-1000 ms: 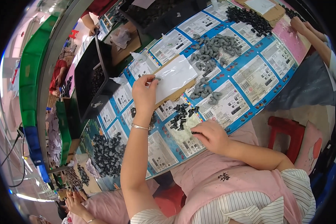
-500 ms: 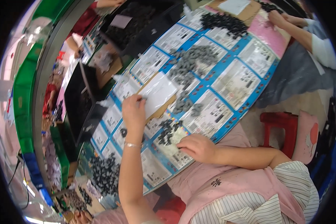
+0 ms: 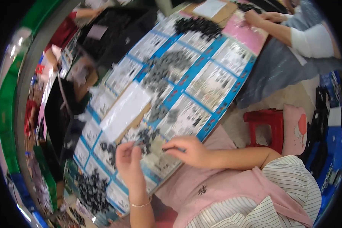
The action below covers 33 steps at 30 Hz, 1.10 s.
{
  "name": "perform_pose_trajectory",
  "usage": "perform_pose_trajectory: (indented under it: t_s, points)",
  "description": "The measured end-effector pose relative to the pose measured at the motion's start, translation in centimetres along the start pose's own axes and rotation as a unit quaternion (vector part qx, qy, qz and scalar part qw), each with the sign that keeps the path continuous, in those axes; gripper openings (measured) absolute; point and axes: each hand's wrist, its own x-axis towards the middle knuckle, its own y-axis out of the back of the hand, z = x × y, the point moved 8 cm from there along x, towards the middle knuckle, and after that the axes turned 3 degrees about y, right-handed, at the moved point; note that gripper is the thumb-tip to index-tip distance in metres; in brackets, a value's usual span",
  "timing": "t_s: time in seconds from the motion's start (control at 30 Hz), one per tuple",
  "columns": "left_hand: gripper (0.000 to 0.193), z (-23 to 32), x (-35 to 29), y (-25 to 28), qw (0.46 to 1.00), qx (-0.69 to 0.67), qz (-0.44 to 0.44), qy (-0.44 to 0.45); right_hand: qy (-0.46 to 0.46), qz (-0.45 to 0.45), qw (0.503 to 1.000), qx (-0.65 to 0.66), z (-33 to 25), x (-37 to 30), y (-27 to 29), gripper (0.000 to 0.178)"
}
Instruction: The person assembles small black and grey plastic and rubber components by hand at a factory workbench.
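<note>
My left hand [image 3: 131, 163], a thin bracelet at its wrist, is closed in a pinch over the table, with a small grey piece [image 3: 138, 143] at its fingertips. Facing it from the right, my right hand [image 3: 190, 152] pinches a small dark piece [image 3: 164, 149] between thumb and fingers. The exact kind of either piece is too small and blurred to tell. Loose black parts [image 3: 150, 137] lie just beyond and between both hands. Another small black group [image 3: 108, 152] rests beside my left hand. Farther up the table spreads a heap of grey parts [image 3: 167, 66].
A white sheet on cardboard [image 3: 126, 110] lies beyond my left hand. Black parts are heaped at the far end [image 3: 197, 26] and lower left [image 3: 91, 190]. A co-worker's hands [image 3: 256, 17] work at the far right. A red stool [image 3: 264, 127] stands right; black bins [image 3: 59, 114] stand left.
My left hand has drawn back from the white sheet toward my right hand, and a small grey piece now shows at its fingertips. The whole view has shifted, the table appearing farther left.
</note>
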Motion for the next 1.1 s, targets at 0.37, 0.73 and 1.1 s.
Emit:
perform_pose_trajectory:
  t_s: [0.37, 0.73, 1.1]
  points:
    - [0.022, -0.3, -5.3, -1.5, 0.999, -0.043, 0.004, 0.014, 0.077, 0.0, 0.996, -0.056, -3.8, -0.5, -0.2, 0.016]
    - [0.025, 1.2, -6.6, -1.8, 0.963, 0.197, 0.028, -0.183, 0.205, 0.001, 0.968, -0.145, -5.6, -1.4, -0.6, 0.024]
    - [0.02, -0.7, -7.9, -2.7, 0.961, 0.189, 0.044, -0.199, 0.199, -0.05, 0.959, -0.197, -5.3, -2.3, -1.0, 0.016]
